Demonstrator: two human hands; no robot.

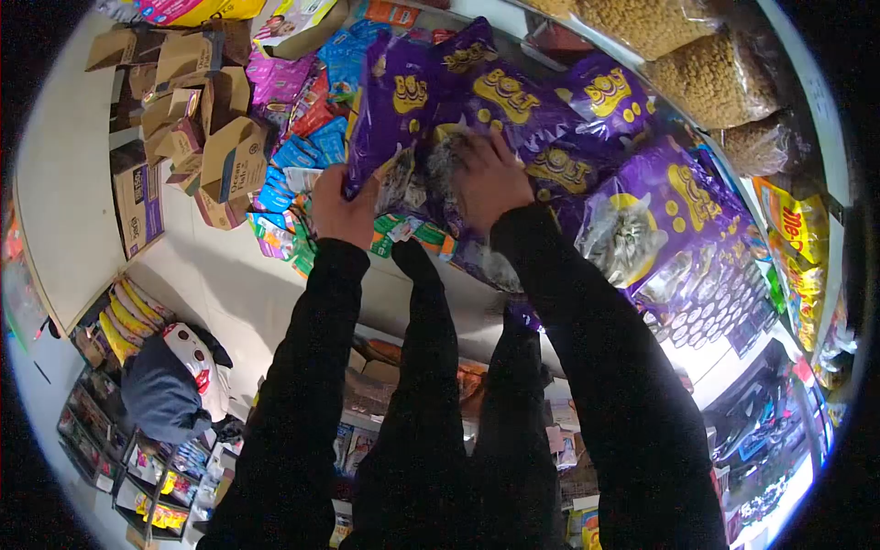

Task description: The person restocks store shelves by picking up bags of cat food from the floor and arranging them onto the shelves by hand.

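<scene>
Several large purple bags lettered BOLT lie heaped at the top centre and right. My left hand [345,207] grips the lower left edge of the leftmost purple bag [396,99], its fingers bent round the plastic. My right hand [493,183] lies on a neighbouring purple bag [506,92], fingers spread over its shiny wrap. Another purple bag [623,220] with a cat picture is to the right of my right hand. Small blue, pink and red packets [321,147] are piled to the left of the bags, close to my left hand.
Opened brown cartons [234,160] stand at the upper left. Clear bags of brown kibble [715,78] and yellow bags [799,266] line the right side. A dark bundle [170,385] is at the lower left, above shelves of goods. My legs show below the ledge.
</scene>
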